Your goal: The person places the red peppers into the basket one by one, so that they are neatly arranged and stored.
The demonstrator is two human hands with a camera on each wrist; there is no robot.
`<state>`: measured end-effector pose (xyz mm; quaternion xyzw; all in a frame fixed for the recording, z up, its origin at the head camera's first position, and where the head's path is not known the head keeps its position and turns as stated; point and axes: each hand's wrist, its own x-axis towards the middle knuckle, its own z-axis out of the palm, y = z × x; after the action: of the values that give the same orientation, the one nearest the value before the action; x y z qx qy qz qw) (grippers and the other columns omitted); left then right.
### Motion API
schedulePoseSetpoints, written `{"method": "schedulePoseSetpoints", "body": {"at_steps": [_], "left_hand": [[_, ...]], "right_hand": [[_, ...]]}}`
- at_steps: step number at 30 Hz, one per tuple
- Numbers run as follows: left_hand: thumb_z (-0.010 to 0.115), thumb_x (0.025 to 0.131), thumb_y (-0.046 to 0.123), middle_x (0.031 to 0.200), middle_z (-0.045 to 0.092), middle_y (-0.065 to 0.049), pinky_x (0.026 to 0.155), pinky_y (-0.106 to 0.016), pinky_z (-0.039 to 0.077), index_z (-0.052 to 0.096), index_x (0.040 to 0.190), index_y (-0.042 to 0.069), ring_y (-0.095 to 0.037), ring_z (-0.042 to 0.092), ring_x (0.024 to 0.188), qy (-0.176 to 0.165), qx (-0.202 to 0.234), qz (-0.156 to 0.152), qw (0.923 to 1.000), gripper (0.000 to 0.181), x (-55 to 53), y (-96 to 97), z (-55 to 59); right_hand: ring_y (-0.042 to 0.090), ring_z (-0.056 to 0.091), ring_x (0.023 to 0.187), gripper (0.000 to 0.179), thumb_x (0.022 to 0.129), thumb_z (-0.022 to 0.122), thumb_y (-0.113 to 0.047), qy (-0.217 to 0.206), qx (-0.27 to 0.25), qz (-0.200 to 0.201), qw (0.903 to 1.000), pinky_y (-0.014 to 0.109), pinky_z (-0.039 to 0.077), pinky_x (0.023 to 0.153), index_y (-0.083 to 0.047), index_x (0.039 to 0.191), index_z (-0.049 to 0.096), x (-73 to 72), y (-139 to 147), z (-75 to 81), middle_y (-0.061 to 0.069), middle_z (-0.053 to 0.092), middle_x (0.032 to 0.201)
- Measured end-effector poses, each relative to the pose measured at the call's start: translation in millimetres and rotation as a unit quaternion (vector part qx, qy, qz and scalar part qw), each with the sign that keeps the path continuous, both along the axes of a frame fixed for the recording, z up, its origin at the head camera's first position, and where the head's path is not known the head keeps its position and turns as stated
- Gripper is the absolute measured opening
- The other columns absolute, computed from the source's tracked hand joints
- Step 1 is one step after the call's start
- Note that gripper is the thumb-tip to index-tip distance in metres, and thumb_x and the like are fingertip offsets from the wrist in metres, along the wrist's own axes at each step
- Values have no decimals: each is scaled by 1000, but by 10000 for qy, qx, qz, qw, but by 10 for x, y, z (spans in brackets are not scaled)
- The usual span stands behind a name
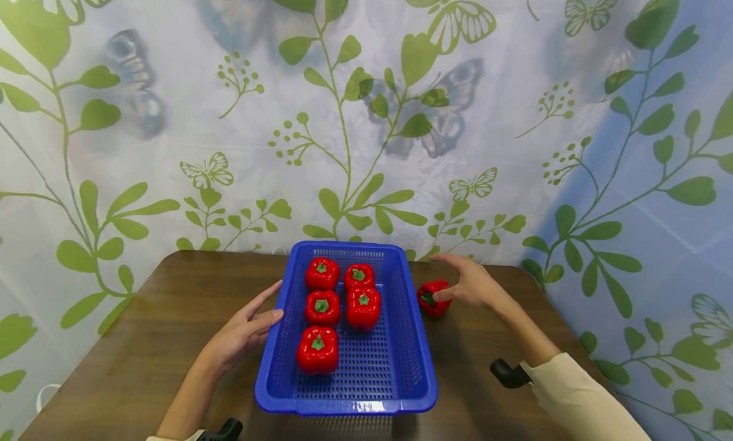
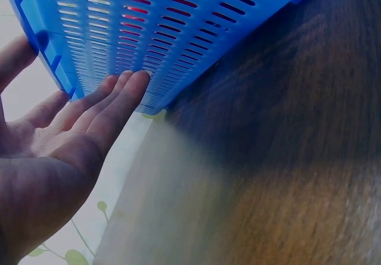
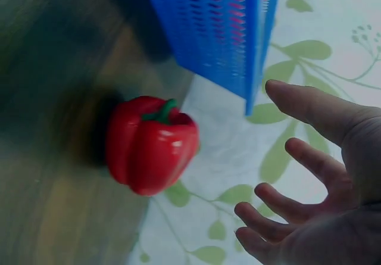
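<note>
A blue plastic basket (image 1: 395,408) with slotted walls holds several red bell peppers (image 1: 318,350) with green stems. My left hand (image 1: 243,333) is at the basket's left side, its thumb on the rim and its straight fingers (image 2: 122,104) along the outer wall. On the right, one more red bell pepper (image 1: 438,308) lies on the table outside the basket, its stem (image 3: 159,113) facing sideways. Beside and above that pepper is my right hand (image 1: 476,283), fingers spread, with a gap between it and the pepper in the right wrist view.
The brown wooden table (image 1: 143,339) extends on both sides of the basket. Behind it hangs a pale curtain (image 1: 246,142) printed with green leaves and butterflies. A white cord (image 1: 42,396) shows by the table's left edge.
</note>
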<state>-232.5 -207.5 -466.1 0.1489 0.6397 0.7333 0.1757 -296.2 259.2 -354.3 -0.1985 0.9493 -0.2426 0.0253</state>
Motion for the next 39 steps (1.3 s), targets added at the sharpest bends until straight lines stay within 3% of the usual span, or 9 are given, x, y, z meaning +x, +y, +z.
{"method": "schedulePoseSetpoints", "body": {"at_steps": [13,20,26,32,39], "left_hand": [[49,107,21,150,49,-28,102,-43,54,13,164,24,-40,59,130,-18,-81,52,10000,68,44,45,10],[50,107,21,150,49,-28,101,-42,55,13,164,24,-40,60,129,27,-127,70,9999,68,49,32,3],[49,107,20,150,49,-28,101,-42,55,13,164,24,-40,61,128,28,-140,84,9999,68,55,28,4],[50,107,20,149,50,-28,101,-42,55,12,165,24,-40,60,129,-27,-55,43,10000,69,51,33,9],[49,107,19,148,52,-27,100,-42,56,12,165,23,-39,61,127,-2,-59,43,10000,68,51,24,15]], "right_hand": [[50,43,137,82,74,88,-16,-61,-13,-7,10000,68,43,102,-8,147,51,-106,103,-453,24,47,151],[48,49,132,80,72,87,-9,11,-111,27,9999,65,46,101,-7,145,53,-168,122,-551,24,49,149],[48,50,132,79,73,86,-8,-225,-186,134,9995,66,45,102,-9,145,53,-219,136,-625,22,52,148],[43,58,122,76,74,84,-8,-388,-125,99,9991,59,52,96,-13,144,55,-245,144,-676,20,58,143],[43,58,120,73,71,82,-2,-126,-109,204,9997,56,54,92,-8,140,59,-264,141,-712,21,61,138]]}}
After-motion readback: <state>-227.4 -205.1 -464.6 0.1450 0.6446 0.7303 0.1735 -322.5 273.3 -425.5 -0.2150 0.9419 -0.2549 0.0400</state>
